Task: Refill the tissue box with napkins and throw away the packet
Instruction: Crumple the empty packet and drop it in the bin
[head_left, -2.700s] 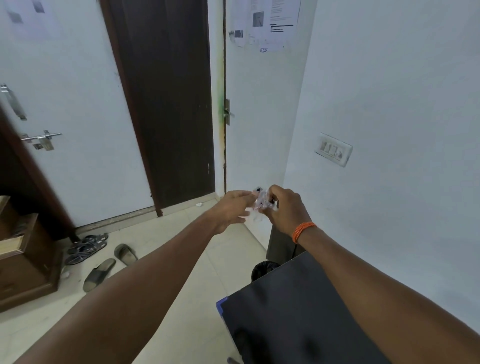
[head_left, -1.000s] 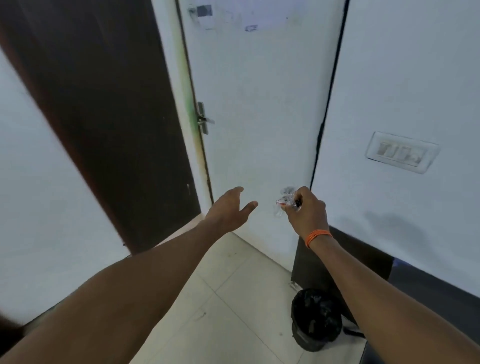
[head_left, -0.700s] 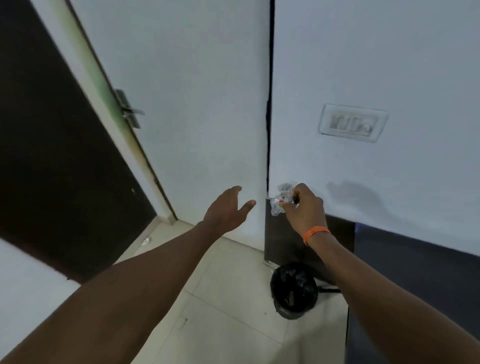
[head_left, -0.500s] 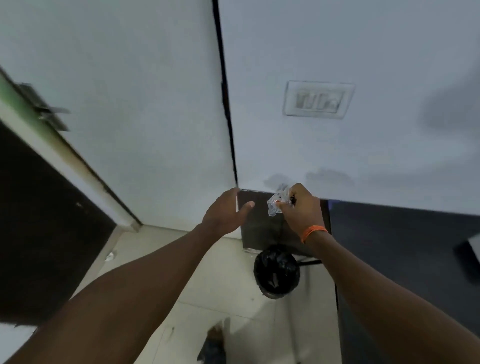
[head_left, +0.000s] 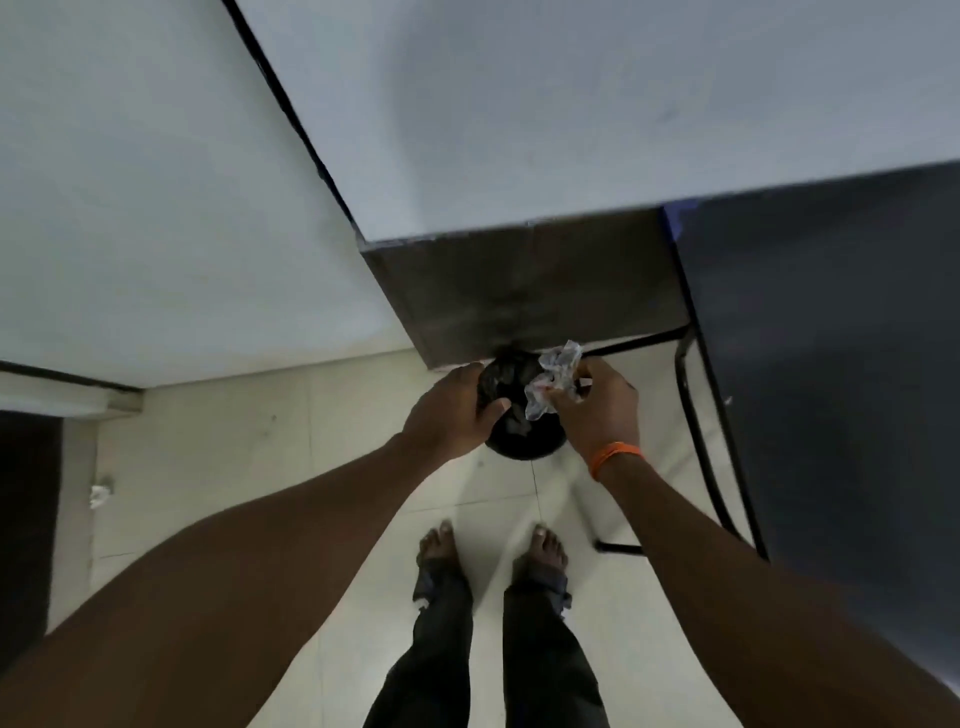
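My right hand (head_left: 597, 410), with an orange band on the wrist, pinches the crumpled clear plastic packet (head_left: 553, 379) directly over a small black bin (head_left: 519, 431) lined with a black bag. My left hand (head_left: 449, 410) is beside the packet on the left, fingers curved over the bin's left rim, with nothing visibly held. The tissue box is out of view.
The bin stands on pale floor tiles at the foot of a dark panel (head_left: 524, 280) below the white wall. A dark table (head_left: 831, 389) with thin black legs (head_left: 696, 415) runs along the right. My bare feet (head_left: 488, 551) are just behind the bin. A small white scrap (head_left: 101, 491) lies at left.
My view has swung from the door and wall down to the floor. Both hands have come down over the black bin, and the left hand now reaches its rim.
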